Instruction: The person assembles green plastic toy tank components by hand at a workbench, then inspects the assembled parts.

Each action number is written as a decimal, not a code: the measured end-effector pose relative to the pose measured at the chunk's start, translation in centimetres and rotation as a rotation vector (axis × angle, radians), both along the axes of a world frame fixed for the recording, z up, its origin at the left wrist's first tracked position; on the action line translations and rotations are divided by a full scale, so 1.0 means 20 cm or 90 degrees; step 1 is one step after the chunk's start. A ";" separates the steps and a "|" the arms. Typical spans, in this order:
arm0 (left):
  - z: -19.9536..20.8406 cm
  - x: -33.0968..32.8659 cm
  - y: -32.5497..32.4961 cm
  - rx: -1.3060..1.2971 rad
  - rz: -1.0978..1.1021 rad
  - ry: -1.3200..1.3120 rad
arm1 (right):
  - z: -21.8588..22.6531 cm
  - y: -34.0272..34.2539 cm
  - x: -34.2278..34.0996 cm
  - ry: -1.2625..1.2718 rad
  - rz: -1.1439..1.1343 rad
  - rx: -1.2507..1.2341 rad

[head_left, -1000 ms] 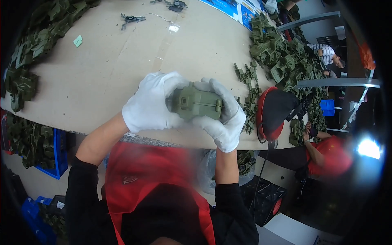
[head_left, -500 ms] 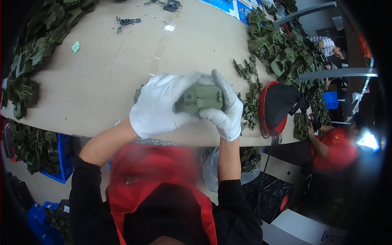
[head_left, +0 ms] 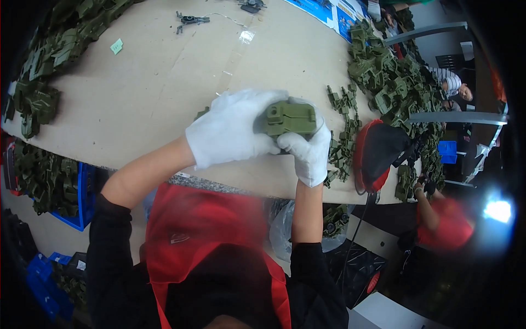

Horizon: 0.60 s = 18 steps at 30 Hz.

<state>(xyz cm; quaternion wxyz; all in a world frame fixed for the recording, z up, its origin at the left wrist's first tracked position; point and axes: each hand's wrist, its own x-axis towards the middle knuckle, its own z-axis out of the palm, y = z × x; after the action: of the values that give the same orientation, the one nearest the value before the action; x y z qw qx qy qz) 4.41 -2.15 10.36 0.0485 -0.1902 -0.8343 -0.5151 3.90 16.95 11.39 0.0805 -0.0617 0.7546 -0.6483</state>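
An olive-green plastic toy vehicle body (head_left: 291, 117) is held between my two white-gloved hands above the near part of the table. My left hand (head_left: 235, 130) wraps round its left side, the fingers hiding that end. On the right, my right hand (head_left: 309, 151) grips it with the thumb along the near face and the fingers behind the far edge. A recessed panel and a small round hole show on its face. Another green bit (head_left: 201, 113) peeks out beyond my left hand; whether it belongs to the held body I cannot tell.
Heaps of green plastic parts lie at the table's left (head_left: 41, 104) and right (head_left: 378, 66). Smaller green parts (head_left: 345, 126) and a black-and-red cap-like thing (head_left: 378, 151) lie right of my hands. A blue crate (head_left: 82, 200) stands below left. A co-worker in red (head_left: 446, 222) works at right.
The view has shifted, so the table things appear farther right. My hands have raised the toy vehicle body slightly away from me and tilted it, still gripping it from both sides.
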 end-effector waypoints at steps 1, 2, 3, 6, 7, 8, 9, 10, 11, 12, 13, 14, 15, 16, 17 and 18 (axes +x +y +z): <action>0.01 0.00 0.00 0.010 -0.036 -0.012 | 0.01 -0.01 0.01 -0.025 -0.031 -0.013; 0.02 -0.01 0.00 0.021 -0.075 -0.021 | 0.03 -0.01 0.03 -0.029 -0.027 -0.012; 0.04 -0.02 0.00 0.022 -0.071 -0.026 | 0.04 -0.02 0.05 0.016 -0.038 -0.035; 0.11 -0.02 0.01 -0.018 -0.113 -0.081 | 0.00 0.02 0.05 0.071 -0.036 -0.017; 0.13 -0.04 0.02 -0.008 -0.115 -0.190 | -0.02 0.02 0.05 0.006 -0.060 -0.082; 0.14 -0.06 0.02 -0.002 -0.117 -0.297 | -0.04 0.02 0.04 -0.058 -0.085 -0.150; 0.14 -0.08 0.02 -0.008 -0.112 -0.326 | -0.05 0.03 0.00 -0.076 -0.056 -0.159; 0.11 -0.09 0.03 -0.012 -0.117 -0.326 | -0.05 0.03 -0.01 -0.074 -0.062 -0.163; 0.07 -0.10 0.02 0.062 -0.121 -0.337 | -0.03 0.02 -0.04 -0.111 -0.048 -0.173; 0.05 -0.11 0.00 0.137 -0.125 -0.347 | -0.01 0.01 -0.06 -0.148 -0.034 -0.182; 0.05 -0.10 -0.03 0.209 -0.148 -0.370 | 0.01 0.02 -0.08 -0.170 -0.017 -0.148; 0.04 -0.10 -0.04 0.208 -0.151 -0.369 | 0.03 0.02 -0.07 -0.168 -0.019 -0.149; 0.03 -0.10 -0.06 0.271 -0.183 -0.385 | 0.05 0.01 -0.04 -0.126 0.008 -0.114; 0.01 -0.11 -0.06 0.334 -0.214 -0.400 | 0.07 0.00 -0.03 -0.085 0.036 -0.077; 0.00 -0.10 -0.06 0.335 -0.214 -0.400 | 0.09 0.00 -0.03 -0.084 0.033 0.010; -0.01 -0.10 -0.06 0.339 -0.203 -0.403 | 0.11 -0.02 -0.02 -0.084 0.033 0.011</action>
<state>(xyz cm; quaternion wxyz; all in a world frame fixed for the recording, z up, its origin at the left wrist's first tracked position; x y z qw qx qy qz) 2.42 -3.40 10.11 -0.2419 -0.1304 -0.6067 -0.7460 3.54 16.59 13.52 0.1472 -0.0376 0.7515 -0.6421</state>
